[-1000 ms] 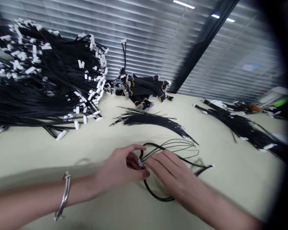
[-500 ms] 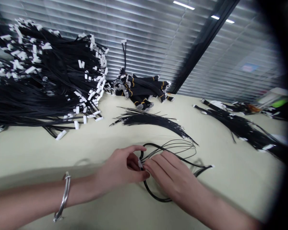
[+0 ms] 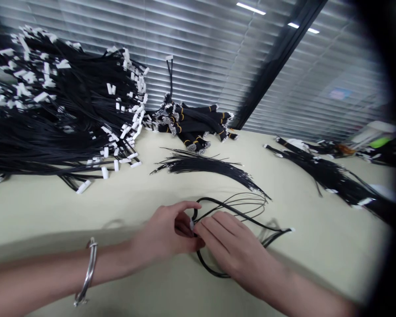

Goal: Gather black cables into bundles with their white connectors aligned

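Between the fingers of my left hand [image 3: 165, 229] is a small white connector [image 3: 192, 223], partly hidden by both hands. My right hand [image 3: 232, 244] is closed in a pinch against its right side; the tips are hidden, and a wire seems to run into them. A thick black cable [image 3: 214, 274] loops around from the connector, and its far end, with a white tip, lies to the right. Several thin black wires [image 3: 251, 199] arc out beyond my right hand. Just behind lies a loose bundle of thin black wires [image 3: 207, 165] with metal-tipped ends.
A big heap of black cables with white connectors [image 3: 82, 110] fills the back left. Wire bundles with yellow bands [image 3: 198, 121] are stacked at the back middle. More black cables [image 3: 326, 176] lie at the right on the pale table [image 3: 119, 207]. Window blinds [image 3: 191, 39] stand behind.
My right hand has shifted slightly left, closer to the connector, and the thin wires have moved a little with it. My left hand stays in place.
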A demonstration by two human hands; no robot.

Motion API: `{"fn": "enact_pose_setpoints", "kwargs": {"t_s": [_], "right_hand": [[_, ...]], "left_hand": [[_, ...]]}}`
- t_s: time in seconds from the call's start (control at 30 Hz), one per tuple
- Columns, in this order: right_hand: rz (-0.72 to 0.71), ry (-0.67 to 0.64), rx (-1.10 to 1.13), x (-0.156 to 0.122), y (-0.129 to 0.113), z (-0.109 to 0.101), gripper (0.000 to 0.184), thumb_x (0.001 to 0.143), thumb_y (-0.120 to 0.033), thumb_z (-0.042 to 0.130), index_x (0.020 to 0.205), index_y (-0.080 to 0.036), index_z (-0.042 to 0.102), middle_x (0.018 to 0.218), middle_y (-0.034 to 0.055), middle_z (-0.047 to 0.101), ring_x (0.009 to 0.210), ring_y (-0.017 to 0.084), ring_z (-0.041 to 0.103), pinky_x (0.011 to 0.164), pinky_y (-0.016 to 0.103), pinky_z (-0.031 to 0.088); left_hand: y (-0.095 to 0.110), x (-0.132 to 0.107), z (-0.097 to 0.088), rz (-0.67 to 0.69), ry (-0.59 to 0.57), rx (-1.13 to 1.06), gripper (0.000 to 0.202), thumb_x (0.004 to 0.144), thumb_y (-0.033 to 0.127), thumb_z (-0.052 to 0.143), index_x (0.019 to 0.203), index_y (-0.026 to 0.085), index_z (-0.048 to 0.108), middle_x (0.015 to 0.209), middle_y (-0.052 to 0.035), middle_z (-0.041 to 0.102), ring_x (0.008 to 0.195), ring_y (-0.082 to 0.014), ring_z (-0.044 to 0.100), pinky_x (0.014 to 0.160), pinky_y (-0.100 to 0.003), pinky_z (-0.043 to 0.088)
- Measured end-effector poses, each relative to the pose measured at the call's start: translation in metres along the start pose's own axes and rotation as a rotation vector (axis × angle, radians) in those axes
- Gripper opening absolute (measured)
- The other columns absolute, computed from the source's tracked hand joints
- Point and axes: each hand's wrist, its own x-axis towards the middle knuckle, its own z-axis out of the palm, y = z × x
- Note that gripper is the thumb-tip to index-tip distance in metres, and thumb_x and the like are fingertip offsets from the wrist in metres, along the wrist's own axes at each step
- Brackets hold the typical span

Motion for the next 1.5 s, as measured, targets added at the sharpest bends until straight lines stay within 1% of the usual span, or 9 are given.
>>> {"fn": "enact_pose_setpoints", "kwargs": {"t_s": [0.1,0.17,0.3,0.37,0.47,0.6,0.77,1.1,1.5], "right_hand": [[0.086,0.002,0.233,0.003,0.006,-0.005,0.02,0.084,-0.004,0.042,0.086,-0.012,0.06,0.075,0.0059,0.056,0.071,0.017,0.048,0.066,0.032,0.039],[0.192,0.063,0.387,0.01,0.014,-0.014,0.014,0.085,-0.009,0.047,0.086,-0.014,0.059,0.077,0.0037,0.058,0.073,0.015,0.05,0.069,0.029,0.041],[0.359,0.125,0.351,0.037,0.043,-0.024,0.01,0.086,-0.015,0.051,0.082,-0.016,0.06,0.079,0.0022,0.061,0.075,0.014,0.052,0.068,0.026,0.04],[0.366,0.084,0.246,0.056,0.064,-0.015,0.013,0.087,-0.016,0.05,0.083,-0.016,0.062,0.082,0.0029,0.062,0.079,0.015,0.052,0.072,0.027,0.04],[0.315,-0.05,0.17,0.086,0.094,0.014,0.019,0.087,-0.014,0.046,0.088,-0.016,0.065,0.088,0.005,0.063,0.088,0.017,0.052,0.078,0.029,0.038],[0.26,-0.114,0.177,0.113,0.119,0.052,0.012,0.079,-0.011,0.057,0.085,-0.017,0.066,0.085,0.0043,0.064,0.088,0.018,0.053,0.077,0.028,0.038],[0.265,-0.127,0.195,0.116,0.123,0.067,0.007,0.077,-0.009,0.058,0.078,-0.014,0.063,0.081,0.0049,0.062,0.081,0.015,0.054,0.071,0.025,0.038],[0.293,-0.098,0.256,0.105,0.131,0.068,0.007,0.078,-0.012,0.059,0.075,-0.015,0.064,0.077,0.0021,0.062,0.074,0.013,0.053,0.069,0.024,0.036],[0.306,-0.067,0.269,0.102,0.126,0.07,0.009,0.08,-0.011,0.054,0.077,-0.015,0.062,0.081,0.0039,0.06,0.077,0.013,0.052,0.069,0.023,0.036]], "left_hand": [[-0.002,0.0,0.0,0.0,0.005,-0.002,0.058,0.063,0.023,0.069,0.118,0.023,0.051,0.072,0.002,0.061,0.066,-0.0144,0.059,0.061,-0.024,0.048],[-0.002,-0.001,0.0,-0.008,0.014,-0.003,0.057,0.065,0.026,0.07,0.119,0.024,0.051,0.072,0.0017,0.061,0.066,-0.0146,0.059,0.061,-0.024,0.049],[0.0,-0.001,0.0,-0.046,0.013,-0.023,0.059,0.065,0.031,0.071,0.12,0.024,0.05,0.075,0.0007,0.063,0.067,-0.0153,0.06,0.063,-0.026,0.049],[0.001,-0.001,0.0,-0.066,0.009,-0.049,0.06,0.065,0.032,0.071,0.12,0.024,0.05,0.077,-0.0001,0.064,0.068,-0.0156,0.06,0.064,-0.027,0.05],[0.001,-0.002,0.0,-0.077,0.005,-0.075,0.061,0.064,0.032,0.073,0.12,0.023,0.049,0.079,-0.0007,0.064,0.07,-0.016,0.061,0.065,-0.027,0.05],[0.001,-0.003,-0.001,-0.073,0.0,-0.052,0.065,0.064,0.034,0.073,0.122,0.023,0.048,0.079,-0.0012,0.064,0.071,-0.0167,0.061,0.064,-0.027,0.05],[0.001,-0.002,-0.001,-0.066,-0.009,-0.045,0.064,0.064,0.033,0.073,0.122,0.023,0.048,0.08,-0.0013,0.065,0.07,-0.016,0.061,0.063,-0.026,0.049],[-0.001,-0.001,0.0,-0.047,-0.004,-0.052,0.064,0.064,0.034,0.073,0.122,0.023,0.048,0.078,-0.0011,0.064,0.069,-0.0164,0.061,0.065,-0.028,0.05],[-0.003,-0.002,0.0,-0.056,-0.005,-0.057,0.063,0.064,0.033,0.074,0.121,0.024,0.049,0.078,-0.0007,0.064,0.07,-0.0161,0.06,0.064,-0.027,0.049]]}}
